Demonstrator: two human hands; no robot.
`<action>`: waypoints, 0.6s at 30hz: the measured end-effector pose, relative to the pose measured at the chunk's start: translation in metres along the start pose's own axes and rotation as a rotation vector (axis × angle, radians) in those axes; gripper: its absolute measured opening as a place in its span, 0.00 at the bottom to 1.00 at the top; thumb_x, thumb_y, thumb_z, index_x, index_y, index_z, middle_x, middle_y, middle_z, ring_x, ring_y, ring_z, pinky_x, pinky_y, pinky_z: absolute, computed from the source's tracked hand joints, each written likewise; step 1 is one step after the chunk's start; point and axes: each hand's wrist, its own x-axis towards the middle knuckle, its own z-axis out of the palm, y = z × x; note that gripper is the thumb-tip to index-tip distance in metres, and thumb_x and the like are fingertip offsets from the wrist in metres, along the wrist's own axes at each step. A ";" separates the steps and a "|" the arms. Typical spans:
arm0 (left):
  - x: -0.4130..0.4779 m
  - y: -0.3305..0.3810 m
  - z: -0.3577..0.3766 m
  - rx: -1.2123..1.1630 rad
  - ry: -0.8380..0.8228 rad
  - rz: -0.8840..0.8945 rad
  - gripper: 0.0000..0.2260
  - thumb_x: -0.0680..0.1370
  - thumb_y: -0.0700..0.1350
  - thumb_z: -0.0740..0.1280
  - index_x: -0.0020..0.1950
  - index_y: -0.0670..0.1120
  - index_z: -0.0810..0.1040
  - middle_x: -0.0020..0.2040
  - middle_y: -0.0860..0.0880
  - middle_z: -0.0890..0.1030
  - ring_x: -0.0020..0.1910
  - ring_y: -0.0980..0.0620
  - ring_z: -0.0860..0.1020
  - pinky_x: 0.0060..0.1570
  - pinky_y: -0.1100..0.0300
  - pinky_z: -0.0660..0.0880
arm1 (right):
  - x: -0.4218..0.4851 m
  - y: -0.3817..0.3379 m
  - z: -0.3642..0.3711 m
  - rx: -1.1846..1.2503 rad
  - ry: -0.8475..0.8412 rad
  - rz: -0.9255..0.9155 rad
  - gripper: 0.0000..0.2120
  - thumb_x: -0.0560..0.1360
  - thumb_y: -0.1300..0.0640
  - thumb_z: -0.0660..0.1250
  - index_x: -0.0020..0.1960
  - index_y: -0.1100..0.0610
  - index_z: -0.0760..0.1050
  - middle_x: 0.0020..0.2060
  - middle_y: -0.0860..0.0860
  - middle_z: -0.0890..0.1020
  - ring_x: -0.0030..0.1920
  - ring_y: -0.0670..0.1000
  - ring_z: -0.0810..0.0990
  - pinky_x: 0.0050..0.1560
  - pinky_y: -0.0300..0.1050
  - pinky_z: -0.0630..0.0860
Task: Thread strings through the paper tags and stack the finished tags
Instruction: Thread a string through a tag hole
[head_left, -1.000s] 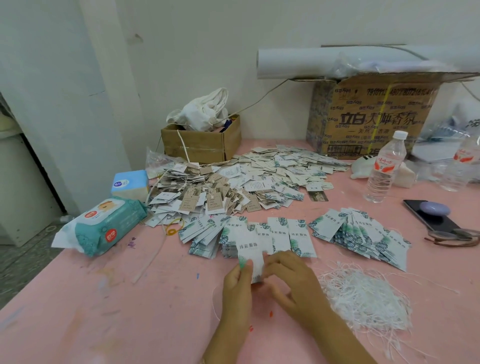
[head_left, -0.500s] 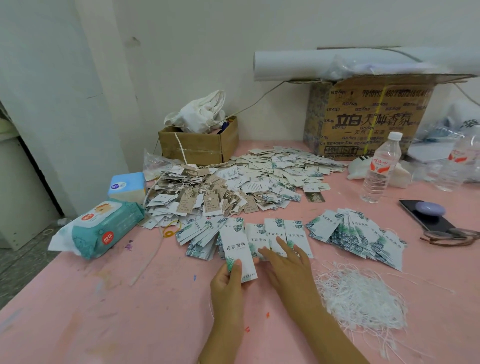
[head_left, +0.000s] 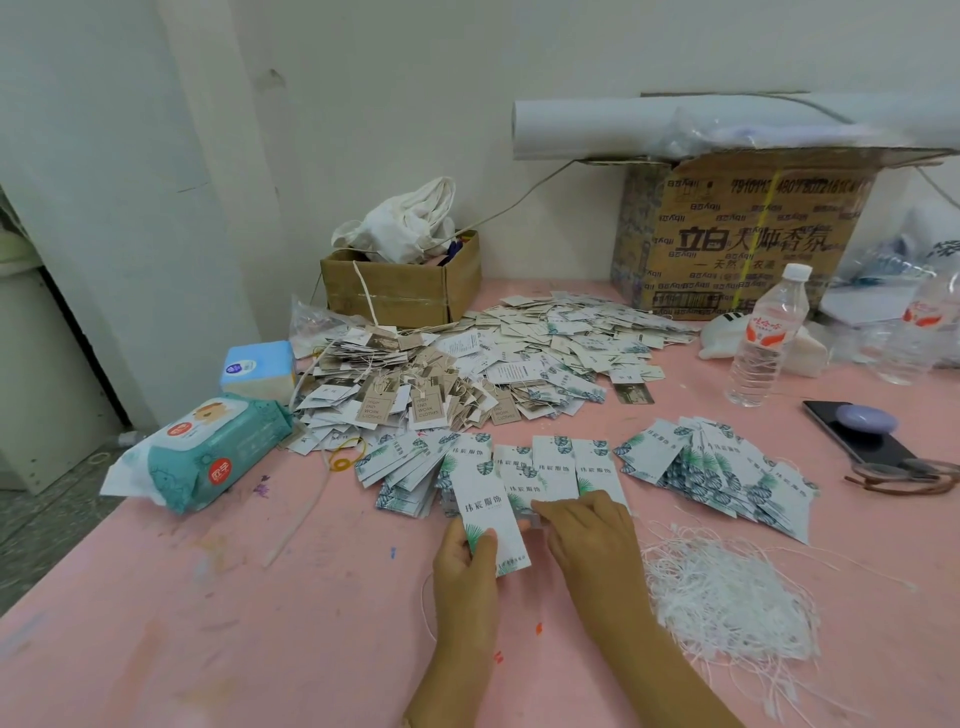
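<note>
Our left hand (head_left: 465, 558), low in the centre of the frame, pinches the bottom end of a white leaf-print tag (head_left: 485, 506), thumb on its face. Our right hand (head_left: 589, 535) lies just beside it with bent fingers over a row of tags (head_left: 558, 470); we cannot tell whether it grips anything. A tangle of white strings (head_left: 727, 597) sits at lower right on the pink table (head_left: 208, 623). A fanned stack of tags (head_left: 727, 467) lies right of centre, and a big heap of tags (head_left: 493, 364) fills the middle. A pack of wipes (head_left: 208, 452) lies at left and a water bottle (head_left: 763, 338) stands at right.
</note>
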 end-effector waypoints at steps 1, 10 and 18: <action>-0.001 0.001 0.001 0.013 -0.005 0.009 0.16 0.80 0.34 0.61 0.52 0.55 0.79 0.42 0.59 0.85 0.39 0.64 0.81 0.35 0.69 0.75 | -0.001 0.000 0.001 0.000 -0.011 0.000 0.06 0.63 0.61 0.75 0.40 0.55 0.83 0.33 0.45 0.83 0.40 0.51 0.70 0.39 0.44 0.64; -0.003 0.004 0.001 0.055 -0.015 -0.019 0.18 0.79 0.33 0.59 0.51 0.58 0.77 0.39 0.61 0.85 0.35 0.65 0.80 0.32 0.70 0.74 | -0.001 0.007 -0.003 0.005 0.119 0.129 0.06 0.69 0.64 0.75 0.44 0.56 0.82 0.38 0.47 0.83 0.40 0.50 0.70 0.39 0.43 0.65; -0.001 0.004 0.004 -0.154 -0.169 -0.102 0.23 0.77 0.29 0.54 0.61 0.48 0.79 0.50 0.44 0.85 0.46 0.45 0.83 0.46 0.51 0.78 | 0.002 -0.002 -0.015 0.108 0.159 -0.136 0.09 0.76 0.56 0.64 0.43 0.56 0.83 0.41 0.48 0.83 0.46 0.49 0.75 0.47 0.42 0.68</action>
